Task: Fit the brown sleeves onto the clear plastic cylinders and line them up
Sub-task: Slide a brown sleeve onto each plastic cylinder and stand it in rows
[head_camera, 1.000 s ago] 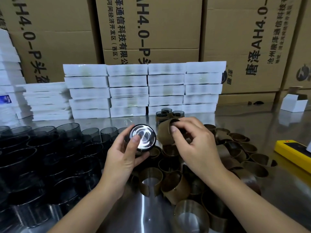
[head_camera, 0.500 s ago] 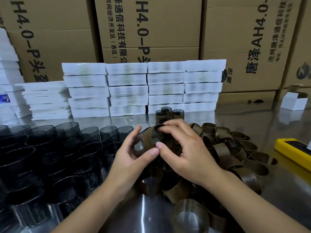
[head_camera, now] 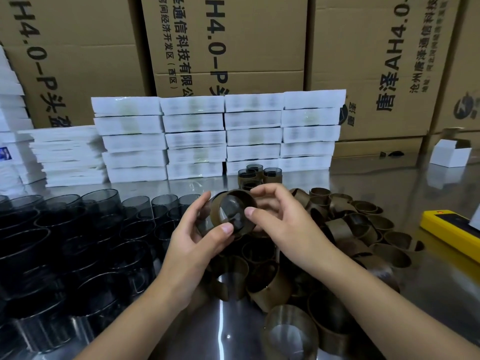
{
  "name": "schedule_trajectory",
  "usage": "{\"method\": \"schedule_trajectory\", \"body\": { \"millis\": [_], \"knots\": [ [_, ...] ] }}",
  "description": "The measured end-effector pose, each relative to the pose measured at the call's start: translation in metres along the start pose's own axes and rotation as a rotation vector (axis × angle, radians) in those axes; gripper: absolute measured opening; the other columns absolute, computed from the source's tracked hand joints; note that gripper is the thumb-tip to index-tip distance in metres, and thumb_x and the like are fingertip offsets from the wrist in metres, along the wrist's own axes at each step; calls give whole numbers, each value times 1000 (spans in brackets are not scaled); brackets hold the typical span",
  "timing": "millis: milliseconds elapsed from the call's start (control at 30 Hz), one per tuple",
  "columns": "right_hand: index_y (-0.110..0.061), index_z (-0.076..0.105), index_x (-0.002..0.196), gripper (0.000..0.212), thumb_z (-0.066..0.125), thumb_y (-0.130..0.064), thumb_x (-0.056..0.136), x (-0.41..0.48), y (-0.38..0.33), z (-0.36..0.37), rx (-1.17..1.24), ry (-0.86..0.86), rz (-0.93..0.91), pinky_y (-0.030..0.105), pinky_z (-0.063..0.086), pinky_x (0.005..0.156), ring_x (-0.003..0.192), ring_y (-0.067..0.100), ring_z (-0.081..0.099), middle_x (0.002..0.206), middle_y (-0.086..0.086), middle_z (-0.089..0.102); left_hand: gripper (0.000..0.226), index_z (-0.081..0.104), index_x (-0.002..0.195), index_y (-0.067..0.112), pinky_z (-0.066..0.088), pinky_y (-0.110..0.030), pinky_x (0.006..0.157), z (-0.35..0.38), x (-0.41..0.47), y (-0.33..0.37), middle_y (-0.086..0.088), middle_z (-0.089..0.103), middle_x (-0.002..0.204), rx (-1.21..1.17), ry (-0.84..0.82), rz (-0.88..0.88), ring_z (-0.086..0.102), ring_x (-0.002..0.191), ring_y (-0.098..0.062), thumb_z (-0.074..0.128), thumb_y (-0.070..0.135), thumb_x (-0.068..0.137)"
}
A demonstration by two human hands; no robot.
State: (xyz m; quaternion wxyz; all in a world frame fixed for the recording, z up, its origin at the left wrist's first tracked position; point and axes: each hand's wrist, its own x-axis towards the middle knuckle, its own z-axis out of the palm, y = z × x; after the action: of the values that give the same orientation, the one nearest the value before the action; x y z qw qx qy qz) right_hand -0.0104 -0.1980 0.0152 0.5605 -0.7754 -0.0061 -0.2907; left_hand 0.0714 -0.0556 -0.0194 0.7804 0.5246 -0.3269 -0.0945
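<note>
My left hand [head_camera: 197, 240] holds a clear plastic cylinder [head_camera: 233, 214] above the table, thumb and fingers curled round it. A brown sleeve [head_camera: 217, 213] is wrapped around that cylinder. My right hand [head_camera: 283, 224] pinches the sleeve's right side between thumb and fingertips. Several loose brown sleeves [head_camera: 337, 229] lie heaped on the steel table under and to the right of my hands. Several bare clear cylinders [head_camera: 104, 219] stand crowded at the left. A few sleeved cylinders [head_camera: 259, 175] stand together behind my hands, by the white boxes.
Stacks of white boxes [head_camera: 220, 136] line the back, with big cardboard cartons [head_camera: 233, 48] behind them. A yellow device [head_camera: 452, 229] lies at the right edge. A small open white box [head_camera: 450, 152] sits far right. Bare steel table [head_camera: 389, 183] shows at the right rear.
The brown sleeve, first held apart in my right hand, has been brought over the cylinder in my left hand and now sits around it. Both hands have stayed close together.
</note>
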Motion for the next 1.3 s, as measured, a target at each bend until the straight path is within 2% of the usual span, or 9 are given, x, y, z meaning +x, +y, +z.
{"method": "schedule_trajectory", "body": {
  "millis": [300,533,700,867,967,1033,1133,1233,1300],
  "knots": [
    [-25,53,101,18,61,-15,89,3,-1,-2,98,-61,26,17,45,76,79,0,60,92,-5,62,75,61,119,22,54,-47,92,-1,0,2,0,71,109,62,61,22,64,110,-30,75,32,46],
    [-24,52,87,16,60,-10,90,4,2,0,55,-35,1,40,47,87,82,15,57,82,-5,61,62,62,117,19,51,-52,94,-1,1,3,-4,70,104,125,74,35,65,106,-33,70,10,56],
    [-23,50,84,20,60,-6,89,4,0,0,63,-3,-27,34,48,82,78,9,57,80,-8,60,59,65,113,16,58,-32,69,0,0,1,-15,69,109,32,33,7,67,104,-32,70,11,55],
    [-21,59,93,34,73,-43,72,3,-2,-5,23,-5,-34,34,53,80,76,13,64,75,-5,67,44,75,101,18,59,-38,65,-3,2,5,-14,73,100,-37,-15,-10,71,89,-30,62,31,61],
    [-18,64,82,4,67,-18,84,7,1,-7,-22,37,10,33,52,71,69,14,59,73,2,64,43,76,99,18,59,-42,67,-2,0,3,-18,73,98,-9,-52,-21,71,86,-32,59,34,64],
    [-18,66,79,9,64,-14,87,8,4,-8,-23,25,37,28,52,66,68,14,60,74,3,66,45,75,103,20,59,-43,70,0,-2,2,-18,72,102,16,-87,-34,70,91,-34,61,35,63],
    [-19,69,75,18,62,-29,88,8,3,-8,78,20,60,23,53,61,70,12,66,72,-1,70,49,73,107,20,58,-41,72,-1,-1,4,-17,71,109,-3,-74,-32,69,98,-34,63,35,62],
    [-14,70,85,45,61,-55,71,7,-1,-9,200,-64,88,28,58,66,84,17,71,87,5,74,59,66,118,15,58,-42,78,-2,0,5,-16,68,116,-1,-58,-19,67,105,-34,65,35,63],
    [-19,71,89,47,64,-58,64,5,-4,-10,176,-115,70,31,59,69,89,15,70,92,2,74,67,61,124,13,57,-44,83,-2,0,5,-16,67,118,12,-46,-19,65,108,-33,67,36,61]
  ]
}}
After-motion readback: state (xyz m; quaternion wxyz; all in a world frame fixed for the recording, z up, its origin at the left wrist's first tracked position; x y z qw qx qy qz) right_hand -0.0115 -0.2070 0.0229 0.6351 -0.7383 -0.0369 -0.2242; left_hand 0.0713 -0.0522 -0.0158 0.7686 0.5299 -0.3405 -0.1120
